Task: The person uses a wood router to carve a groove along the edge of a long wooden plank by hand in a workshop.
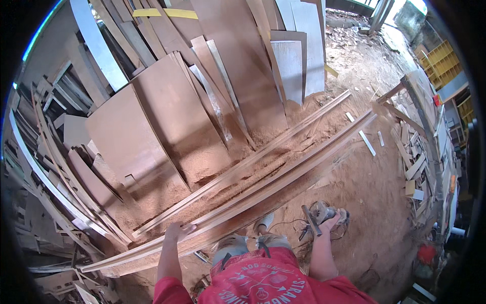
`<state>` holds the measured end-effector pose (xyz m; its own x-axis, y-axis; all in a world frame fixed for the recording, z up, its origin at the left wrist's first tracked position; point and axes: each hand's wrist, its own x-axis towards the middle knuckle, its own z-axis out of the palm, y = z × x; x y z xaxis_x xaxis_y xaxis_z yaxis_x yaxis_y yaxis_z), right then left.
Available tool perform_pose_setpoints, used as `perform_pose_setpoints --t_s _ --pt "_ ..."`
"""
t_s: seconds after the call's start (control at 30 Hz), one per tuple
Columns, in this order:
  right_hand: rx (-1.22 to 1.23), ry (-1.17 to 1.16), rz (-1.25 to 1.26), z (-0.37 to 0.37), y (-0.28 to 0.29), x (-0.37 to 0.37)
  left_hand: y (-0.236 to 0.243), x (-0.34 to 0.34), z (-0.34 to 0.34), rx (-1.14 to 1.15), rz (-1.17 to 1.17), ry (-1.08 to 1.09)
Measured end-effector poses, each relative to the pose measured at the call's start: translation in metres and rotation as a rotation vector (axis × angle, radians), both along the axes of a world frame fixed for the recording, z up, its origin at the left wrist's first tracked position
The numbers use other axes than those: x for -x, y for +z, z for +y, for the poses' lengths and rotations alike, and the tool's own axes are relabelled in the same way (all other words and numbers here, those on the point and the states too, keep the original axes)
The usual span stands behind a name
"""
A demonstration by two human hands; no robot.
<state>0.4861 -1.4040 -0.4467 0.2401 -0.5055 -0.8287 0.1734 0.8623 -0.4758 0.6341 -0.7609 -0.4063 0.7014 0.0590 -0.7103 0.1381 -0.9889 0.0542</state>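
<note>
My left hand [177, 232] rests on the near end of a long, narrow wooden board [283, 178], its fingers stretched out along the wood. This board runs from the lower left up to the right and has lengthwise grooves or stepped edges. Off to the right of the board, my right hand [331, 221] is closed round a corded power tool [320, 212] with a flat plate on its left side. The tool's exact kind is not clear. Its dark cord [289, 223] trails toward my feet. A second long wooden strip [243, 164] lies roughly parallel, farther from me.
Large brown panels [177, 101] and white sheets [301, 55] lean beyond the boards. Long strips [66, 187] crowd the left. Sawdust covers the ground [374, 187]. Wood offcuts [416, 169] pile at the right, near yellow crates [441, 63].
</note>
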Motion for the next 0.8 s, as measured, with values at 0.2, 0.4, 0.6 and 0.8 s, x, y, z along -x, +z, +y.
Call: perform_pose_setpoints --t_s 0.2,0.4,0.6,0.8 --pt "-0.044 0.031 -0.048 0.013 -0.007 0.032 -0.005 0.022 0.06 0.108 -0.119 0.034" --pt "0.07 -0.01 0.071 0.028 0.014 0.045 -0.012 0.028 0.115 -0.017 0.016 -0.042" --pt "0.18 -0.03 0.164 0.043 0.001 0.046 -0.026 0.017 0.131 -0.058 0.137 -0.129" --pt "0.213 -0.017 0.195 0.018 -0.033 0.076 0.002 -0.066 0.05 0.071 0.152 -0.176"
